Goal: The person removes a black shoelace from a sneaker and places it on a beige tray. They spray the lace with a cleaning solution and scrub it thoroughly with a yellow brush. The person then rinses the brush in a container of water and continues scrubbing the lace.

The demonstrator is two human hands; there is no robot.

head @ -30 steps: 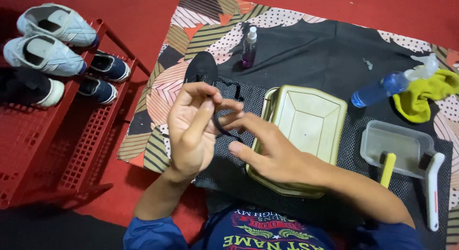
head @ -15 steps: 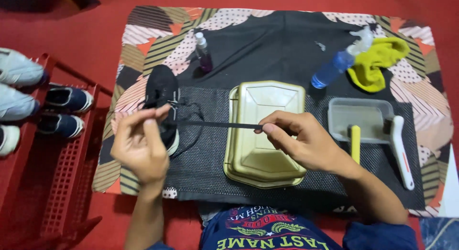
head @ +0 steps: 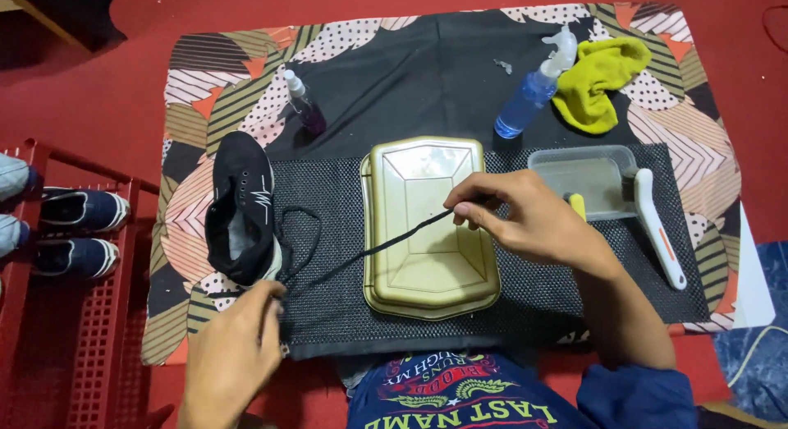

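A black shoelace (head: 386, 244) stretches taut between my two hands, crossing a gold rectangular tray (head: 427, 281) on a black mesh mat (head: 328, 207). My right hand (head: 525, 220) pinches one end over the tray's right side. My left hand (head: 234, 347) grips the other end near the mat's front left corner. Just above my left hand lies a black sneaker (head: 242, 203), toe pointing away, with a loop of lace beside it.
A small purple spray bottle (head: 304, 105), a blue spray bottle (head: 529, 92) and a yellow cloth (head: 599, 80) lie farther back. A clear tub (head: 587, 178) with a white-handled brush (head: 657, 224) sits at right. A red rack (head: 49, 314) at left holds dark blue sneakers (head: 78, 211).
My left hand dropped toward me, away from the sneaker, pulling the lace into a longer slanted line. My right hand stayed over the tray. The view shifted slightly right.
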